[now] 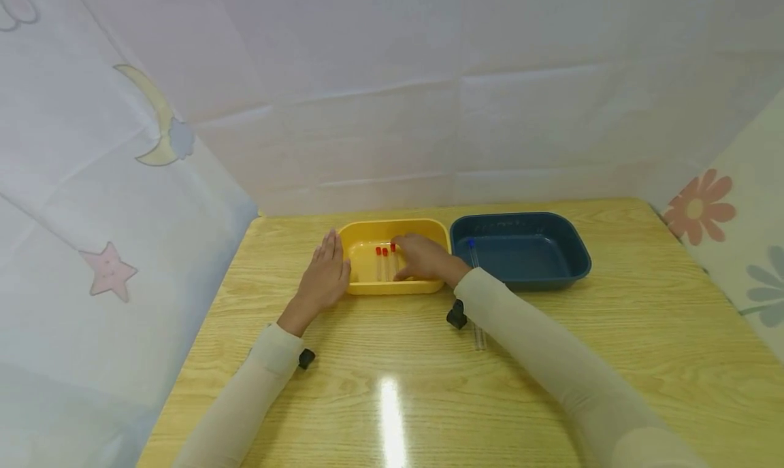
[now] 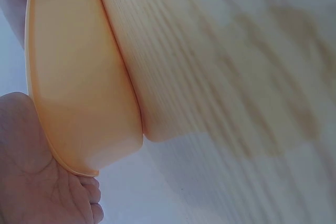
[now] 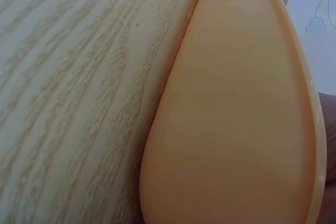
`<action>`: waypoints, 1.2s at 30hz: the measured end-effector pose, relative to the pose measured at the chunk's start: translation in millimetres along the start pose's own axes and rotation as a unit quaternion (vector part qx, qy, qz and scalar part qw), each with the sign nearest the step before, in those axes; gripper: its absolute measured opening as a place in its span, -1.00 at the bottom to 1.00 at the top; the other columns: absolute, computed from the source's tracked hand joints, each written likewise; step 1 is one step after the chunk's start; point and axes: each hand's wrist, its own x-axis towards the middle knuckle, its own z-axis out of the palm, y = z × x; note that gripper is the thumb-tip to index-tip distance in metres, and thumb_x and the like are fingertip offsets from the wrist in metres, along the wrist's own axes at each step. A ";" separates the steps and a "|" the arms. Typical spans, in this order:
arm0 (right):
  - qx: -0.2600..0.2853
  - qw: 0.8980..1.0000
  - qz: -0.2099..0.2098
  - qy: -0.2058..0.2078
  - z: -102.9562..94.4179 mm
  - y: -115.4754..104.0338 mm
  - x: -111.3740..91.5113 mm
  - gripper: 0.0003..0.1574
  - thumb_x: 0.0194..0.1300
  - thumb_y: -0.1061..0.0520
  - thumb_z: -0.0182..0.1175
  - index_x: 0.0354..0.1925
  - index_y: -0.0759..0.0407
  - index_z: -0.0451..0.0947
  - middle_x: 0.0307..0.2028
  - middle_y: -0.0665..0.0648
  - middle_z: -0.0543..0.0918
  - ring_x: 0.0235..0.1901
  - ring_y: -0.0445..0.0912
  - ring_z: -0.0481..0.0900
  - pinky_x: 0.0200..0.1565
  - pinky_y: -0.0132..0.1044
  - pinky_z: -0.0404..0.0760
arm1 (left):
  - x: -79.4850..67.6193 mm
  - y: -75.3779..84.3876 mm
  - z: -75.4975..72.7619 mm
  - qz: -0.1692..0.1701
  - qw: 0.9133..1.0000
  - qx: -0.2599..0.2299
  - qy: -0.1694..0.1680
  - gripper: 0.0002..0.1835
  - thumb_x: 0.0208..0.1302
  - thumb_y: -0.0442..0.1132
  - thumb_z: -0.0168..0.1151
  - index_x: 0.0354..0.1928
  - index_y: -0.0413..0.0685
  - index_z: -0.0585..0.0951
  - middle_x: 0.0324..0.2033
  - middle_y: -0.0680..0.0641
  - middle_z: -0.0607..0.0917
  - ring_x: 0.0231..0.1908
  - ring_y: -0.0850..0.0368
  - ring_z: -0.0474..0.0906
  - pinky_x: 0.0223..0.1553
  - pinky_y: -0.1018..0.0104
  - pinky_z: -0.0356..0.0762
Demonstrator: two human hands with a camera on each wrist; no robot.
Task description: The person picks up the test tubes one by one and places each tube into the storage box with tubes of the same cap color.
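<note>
In the head view, my left hand (image 1: 324, 272) rests with straight fingers against the left rim of the yellow bin (image 1: 395, 288). The left wrist view shows its palm at that rim. My right hand (image 1: 422, 257) reaches over the bin's right side, finger and thumb curled at the two ends of a clear test tube with a red cap (image 1: 393, 247). To the left of it, two more red-capped tubes (image 1: 378, 267) lie side by side on the bin floor. The right wrist view shows mainly the bin's outer wall (image 3: 231, 103).
A dark blue bin (image 1: 527, 256) stands right of the yellow one. A blue-capped clear tube (image 1: 472, 243) shows at its left end. Clear tube ends (image 1: 480, 339) appear on the wooden table (image 1: 343, 400) below my right sleeve, which hides the stretch between. A wall hanging rises behind.
</note>
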 end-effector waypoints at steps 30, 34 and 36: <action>-0.044 0.999 -0.006 0.011 4.1 -0.2 4.7 -0.02 0.11 -0.13 0.56 0.36 0.25 0.44 0.17 0.23 0.55 0.11 0.09 0.50 0.16 -0.05 0.55 | -1.7 1.3 -0.8 0.000 1.000 -0.001 -0.001 -0.30 0.66 -0.06 -0.38 0.56 -0.42 -0.18 0.58 -0.34 -0.21 0.58 -0.19 -0.31 0.53 -0.08 -0.22; -0.053 0.999 -0.006 0.010 4.2 -0.9 5.1 -0.05 0.11 -0.15 0.55 0.33 0.24 0.47 0.09 0.22 0.55 0.00 0.05 0.51 0.07 -0.08 0.58 | -1.0 1.0 -0.6 0.001 1.000 0.002 -0.001 -0.29 0.65 -0.04 -0.40 0.56 -0.42 -0.18 0.58 -0.33 -0.22 0.58 -0.19 -0.32 0.53 -0.09 -0.22; -0.054 0.998 -0.006 0.009 4.4 -1.1 5.5 -0.06 0.11 -0.16 0.55 0.32 0.24 0.48 0.08 0.21 0.55 -0.02 0.04 0.50 0.05 -0.08 0.58 | -0.7 0.5 -0.4 0.001 1.000 0.002 -0.002 -0.29 0.65 -0.04 -0.40 0.56 -0.42 -0.18 0.58 -0.33 -0.22 0.58 -0.19 -0.32 0.53 -0.09 -0.22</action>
